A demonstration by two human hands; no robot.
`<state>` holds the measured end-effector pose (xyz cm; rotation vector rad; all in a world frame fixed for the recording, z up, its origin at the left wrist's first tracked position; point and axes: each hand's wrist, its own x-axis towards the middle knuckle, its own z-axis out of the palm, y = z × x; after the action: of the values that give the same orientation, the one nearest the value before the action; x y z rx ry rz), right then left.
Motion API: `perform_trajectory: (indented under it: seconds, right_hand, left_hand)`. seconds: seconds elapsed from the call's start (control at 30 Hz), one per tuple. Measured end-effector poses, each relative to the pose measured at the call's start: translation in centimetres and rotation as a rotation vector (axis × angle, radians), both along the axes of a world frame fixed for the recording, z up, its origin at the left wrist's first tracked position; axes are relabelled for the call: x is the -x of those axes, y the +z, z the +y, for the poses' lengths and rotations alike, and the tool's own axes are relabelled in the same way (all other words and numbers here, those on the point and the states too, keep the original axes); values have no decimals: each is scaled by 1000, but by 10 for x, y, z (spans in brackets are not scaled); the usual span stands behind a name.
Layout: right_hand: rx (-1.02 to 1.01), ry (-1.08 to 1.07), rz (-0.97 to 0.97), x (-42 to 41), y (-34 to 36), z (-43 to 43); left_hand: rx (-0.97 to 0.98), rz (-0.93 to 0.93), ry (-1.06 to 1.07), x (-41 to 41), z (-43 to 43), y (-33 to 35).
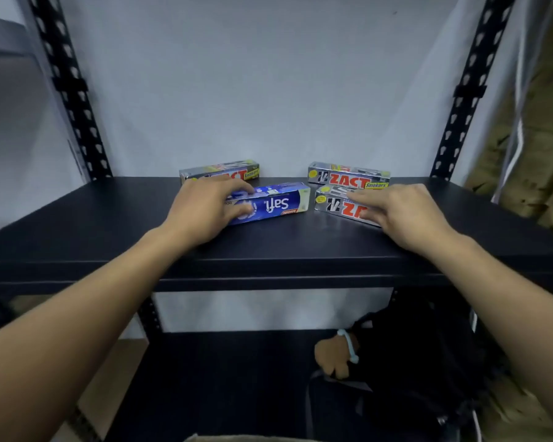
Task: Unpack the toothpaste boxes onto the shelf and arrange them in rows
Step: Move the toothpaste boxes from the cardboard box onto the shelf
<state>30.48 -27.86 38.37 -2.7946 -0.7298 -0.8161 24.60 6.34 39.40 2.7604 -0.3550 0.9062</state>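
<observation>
- We've got 4 toothpaste boxes on the black shelf (109,218), all lying flat w/ long sides running left-right.
- Left hand (205,212) grips the blue box (278,202): fingers over the top, thumb on the front face. It sits front-left, a bit skewed, and the logo reads upside down to us.
- Right hand (396,212) holds the right end of the front Zact box (336,204), index finger stretched along the top.
- Back-right Zact box (345,177) is just behind that one, approx parallel, up against the wall.
- Back-left Zact box (224,172) is behind the blue box, partly hidden by our left hand.
- Black bag (412,362) sits on the lower level, under the right side.
</observation>
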Motion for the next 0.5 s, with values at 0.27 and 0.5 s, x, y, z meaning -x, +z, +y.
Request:
perform_trajectory:
  seconds: [0.27,0.5]
  right_hand:
    - [-77,-214,-20,-5,-1,14]
    - [-273,-257,167,-4,3,8]
  left_hand:
    - [39,-129,80,-11,1,-11]
    - [190,-49,147,-10,4,-11]
